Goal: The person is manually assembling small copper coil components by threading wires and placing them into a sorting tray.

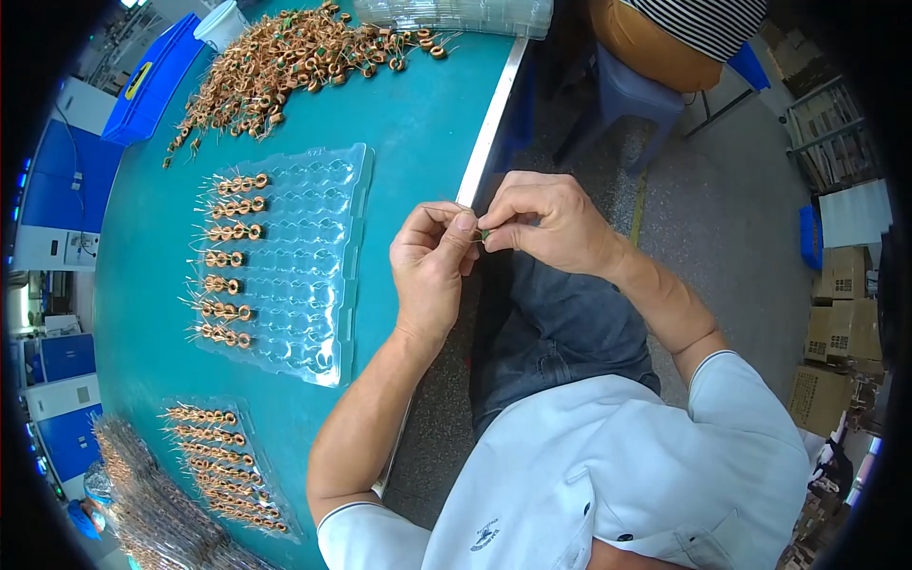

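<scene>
Beyond the table's edge, in front of my body, both my hands meet over a small wire-wound ring coil (484,235). Only a bit of green and some thin wire show between the fingertips. My left hand (427,256) is closed, thumb and fingers pinching at the wire side. The thumb and forefinger of my right hand (556,223) pinch the green part. To the left on the green table (408,123) lies a clear plastic tray (357,204) with molded pockets. Copper ring coils (223,258) fill the left ends of its rows, their wire leads pointing left.
A heap of loose coils (275,66) covers the far table, beside a blue bin (157,81) and white tub (220,27). Clear trays (456,13) are stacked at the far edge. Filled trays (161,513) pile up near left. Another person sits on a stool (632,95) ahead.
</scene>
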Demonstrator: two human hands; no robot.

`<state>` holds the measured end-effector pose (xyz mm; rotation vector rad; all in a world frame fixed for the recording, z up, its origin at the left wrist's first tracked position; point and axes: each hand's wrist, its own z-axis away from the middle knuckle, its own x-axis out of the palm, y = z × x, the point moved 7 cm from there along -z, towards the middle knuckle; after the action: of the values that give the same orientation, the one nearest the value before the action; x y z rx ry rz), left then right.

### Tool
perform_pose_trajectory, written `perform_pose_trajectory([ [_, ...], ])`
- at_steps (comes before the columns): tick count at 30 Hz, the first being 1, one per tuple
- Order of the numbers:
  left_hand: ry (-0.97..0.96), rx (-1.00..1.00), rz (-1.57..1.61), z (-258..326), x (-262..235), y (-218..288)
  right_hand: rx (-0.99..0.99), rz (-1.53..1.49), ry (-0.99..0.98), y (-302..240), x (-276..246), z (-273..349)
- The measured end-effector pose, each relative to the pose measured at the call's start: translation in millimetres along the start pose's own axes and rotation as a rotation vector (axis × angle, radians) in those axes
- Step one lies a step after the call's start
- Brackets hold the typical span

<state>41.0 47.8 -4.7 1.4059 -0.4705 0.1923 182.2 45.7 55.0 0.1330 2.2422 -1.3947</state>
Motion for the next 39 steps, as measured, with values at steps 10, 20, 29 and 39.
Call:
perform_pose_trajectory([
  [10, 0.007, 0.072, 0.114, -11.4, 1.5, 4.1, 0.147, -0.116, -0.007, 16.9, -13.9, -35.7],
  [20, -0.464, 0.584, -0.888, 23.7, 35.4, 1.1, -0.210, -0.036, -0.466, -36.0, 173.8, -198.3],
  [29, -0.573, 0.506, -0.986, 23.9, 49.1, -3.6, -0.327, 0.301, -0.517, -28.6, 258.6, -220.0],
  [39, -0.585, 0.477, -0.986, 19.8, 55.0, -0.7, -0.334, 0.282, -0.008, 32.3, 89.2, -200.7],
])
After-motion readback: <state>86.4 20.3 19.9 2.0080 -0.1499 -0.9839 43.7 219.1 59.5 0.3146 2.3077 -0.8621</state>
